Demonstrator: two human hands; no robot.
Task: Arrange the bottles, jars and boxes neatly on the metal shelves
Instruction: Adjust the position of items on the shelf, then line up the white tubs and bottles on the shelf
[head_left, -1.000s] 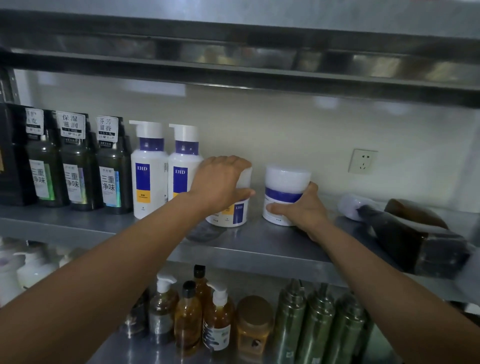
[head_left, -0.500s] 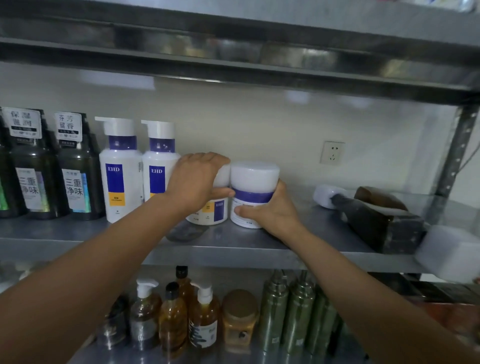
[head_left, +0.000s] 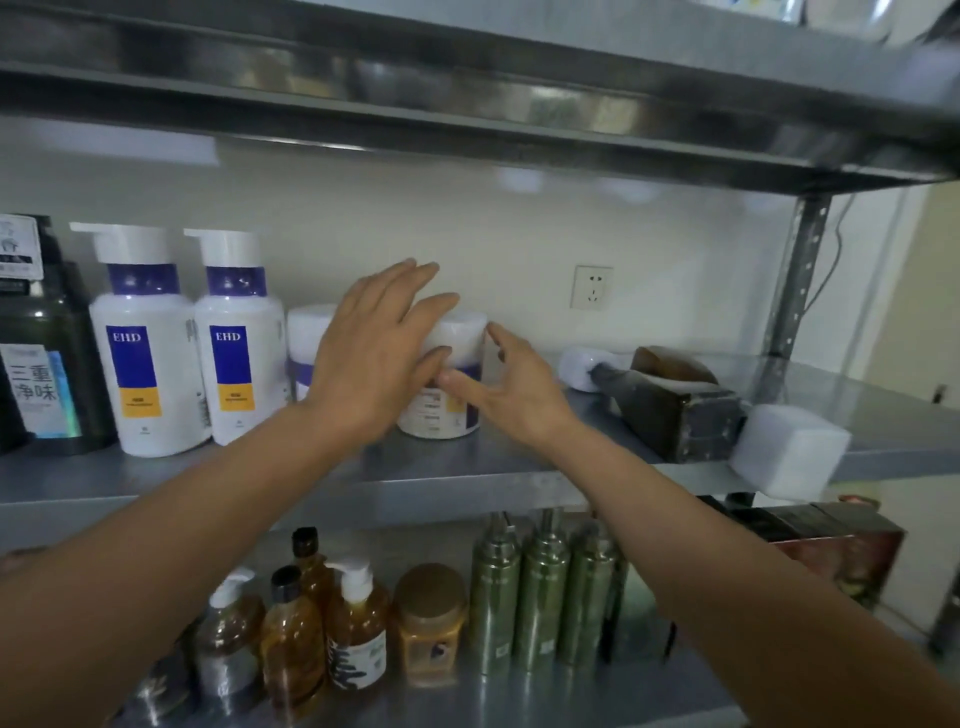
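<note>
The white jar (head_left: 456, 338) w/ the purple band stands upright on the middle shelf (head_left: 467, 470). Its long way runs 12 to 6. A 2nd jar (head_left: 310, 338) like it stands just beside it at 9 o'clock. My hand hides the gap, so I can't tell if they touch. Further out at 9 stand the EHD pump bottles (head_left: 148, 364), side by side.

My L hand (head_left: 374, 358) is in front of both jars, fingers straight and spread, holding nothing. I can't tell if the palm touches a jar. My R hand (head_left: 514, 395) is at the white jar's 4 o'clock, fingers loose and apart, tips just beside the jar's wall. It holds nothing too.

I think the jars are in line w/ the row, so this bit looks about done. Next job, I guess, is the dark bottle (head_left: 675, 415). It lies flat at 3 o'clock from my R hand, white cap end toward 10, fat end toward 4. A white block (head_left: 789, 449) sits at its 4 o'clock, at the shelf edge. R hand is nearer and L is well apart, so R should go and stand the bottle up.
</note>
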